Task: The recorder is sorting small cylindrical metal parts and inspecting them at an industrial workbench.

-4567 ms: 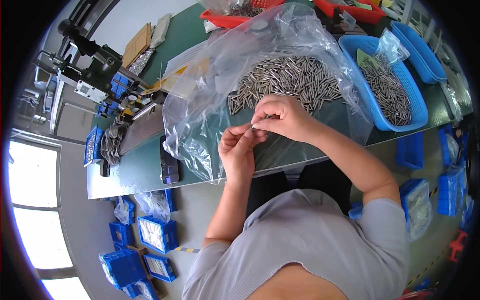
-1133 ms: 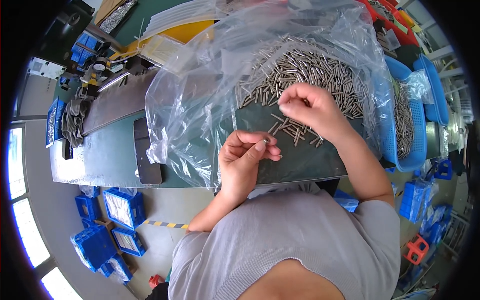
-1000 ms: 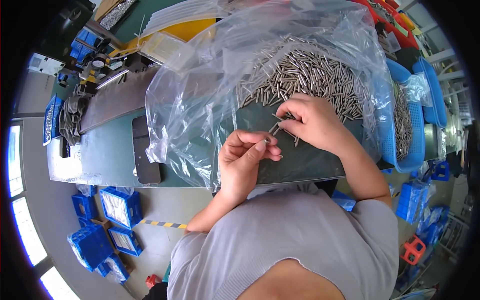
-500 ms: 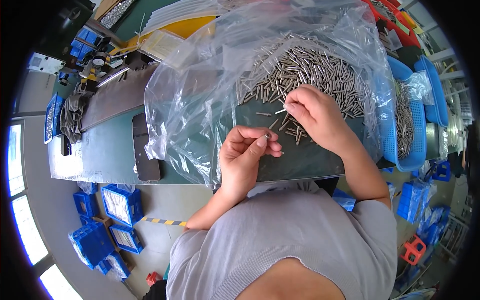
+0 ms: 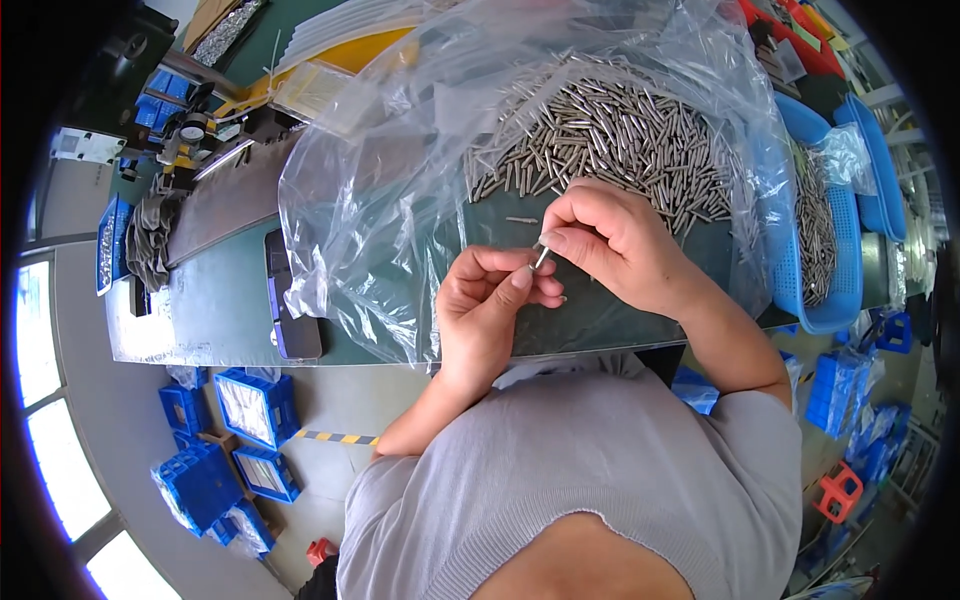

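A thin, silvery metal pin (image 5: 542,257) slants between my two hands, just above the table. My right hand (image 5: 625,245) pinches its upper end between thumb and forefinger. At its lower end, my left hand (image 5: 482,310) is closed in a pinch; the small metal part between those fingertips is mostly covered. Beyond the hands lies a heap of pointed metal pins (image 5: 630,135), partly under a clear plastic sheet or bag (image 5: 365,215). One loose pin (image 5: 521,220) rests on the green tabletop (image 5: 600,325) apart from the heap.
A blue basket (image 5: 838,275) of metal parts stands at the right, with a red bin (image 5: 810,48) farther back. To the left are a dark phone (image 5: 288,325) and a crumpled grey cloth (image 5: 146,240). Blue crates (image 5: 254,410) sit on the floor past the table's near edge.
My right hand has come left and down, bringing its pin to my left fingertips. The left hand has hardly moved.
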Tool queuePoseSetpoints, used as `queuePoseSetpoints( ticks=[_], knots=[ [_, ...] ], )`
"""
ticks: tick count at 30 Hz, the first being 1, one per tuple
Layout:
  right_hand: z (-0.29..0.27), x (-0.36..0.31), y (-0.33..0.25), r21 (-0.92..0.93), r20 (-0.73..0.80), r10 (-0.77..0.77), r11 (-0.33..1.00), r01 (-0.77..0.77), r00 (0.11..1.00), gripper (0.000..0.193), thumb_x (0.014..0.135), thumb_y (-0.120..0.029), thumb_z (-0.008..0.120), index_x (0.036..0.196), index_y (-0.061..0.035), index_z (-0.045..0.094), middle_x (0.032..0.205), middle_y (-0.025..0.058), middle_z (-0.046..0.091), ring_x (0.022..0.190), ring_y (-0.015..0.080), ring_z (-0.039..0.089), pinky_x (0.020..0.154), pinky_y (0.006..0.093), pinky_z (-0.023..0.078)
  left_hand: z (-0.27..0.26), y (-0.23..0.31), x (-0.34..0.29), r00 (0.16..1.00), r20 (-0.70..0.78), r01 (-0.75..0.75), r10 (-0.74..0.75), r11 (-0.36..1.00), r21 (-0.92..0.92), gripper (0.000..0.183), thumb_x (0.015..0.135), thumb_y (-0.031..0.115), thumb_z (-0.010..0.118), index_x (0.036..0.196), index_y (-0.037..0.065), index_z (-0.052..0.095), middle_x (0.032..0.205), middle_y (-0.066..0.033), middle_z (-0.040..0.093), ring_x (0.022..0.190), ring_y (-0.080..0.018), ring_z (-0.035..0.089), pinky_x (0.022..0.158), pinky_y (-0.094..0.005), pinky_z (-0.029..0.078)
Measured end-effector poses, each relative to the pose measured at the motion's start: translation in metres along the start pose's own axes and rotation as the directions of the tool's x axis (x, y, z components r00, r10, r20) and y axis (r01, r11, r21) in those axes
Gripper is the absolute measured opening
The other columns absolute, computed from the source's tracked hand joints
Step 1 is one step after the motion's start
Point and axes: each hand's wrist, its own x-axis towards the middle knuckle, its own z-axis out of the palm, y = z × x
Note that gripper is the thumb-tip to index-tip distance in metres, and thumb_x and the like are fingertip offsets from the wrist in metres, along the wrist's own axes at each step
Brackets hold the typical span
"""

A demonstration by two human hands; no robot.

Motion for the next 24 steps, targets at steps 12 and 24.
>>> queuePoseSetpoints(
  ticks=[12, 24],
  knots=[
    [0.005, -0.001, -0.004, 0.055, -0.051, 0.023, 0.998, -0.020, 0.998, 0.008, 0.084, -0.006, 0.063, 0.082, -0.0018, 0.057, 0.072, 0.0034, 0.052, 0.064, 0.0119, 0.052, 0.056, 0.0244, 0.041, -0.002, 0.000, 0.000, 1.000, -0.013, -0.011, 0.010, 0.997, -0.074, 0.007, 0.091, -0.001, 0.051, 0.096, -0.005, 0.051, 0.096, -0.0187, 0.063, 0.079, -0.0227, 0.065, 0.073, -0.0342, 0.056],
    [0.008, 0.001, -0.004, 0.338, 0.188, 0.301, 0.874, -0.350, 0.935, 0.011, 0.082, -0.010, 0.068, 0.082, -0.0039, 0.059, 0.070, -0.0036, 0.052, 0.062, 0.0026, 0.046, 0.055, 0.0190, 0.039, -0.001, 0.000, 0.000, 0.999, -0.028, -0.032, 0.031, 0.999, -0.020, 0.007, 0.091, -0.001, 0.051, 0.096, -0.006, 0.052, 0.089, -0.0176, 0.064, 0.078, -0.0219, 0.065, 0.072, -0.0332, 0.056]
  ],
)
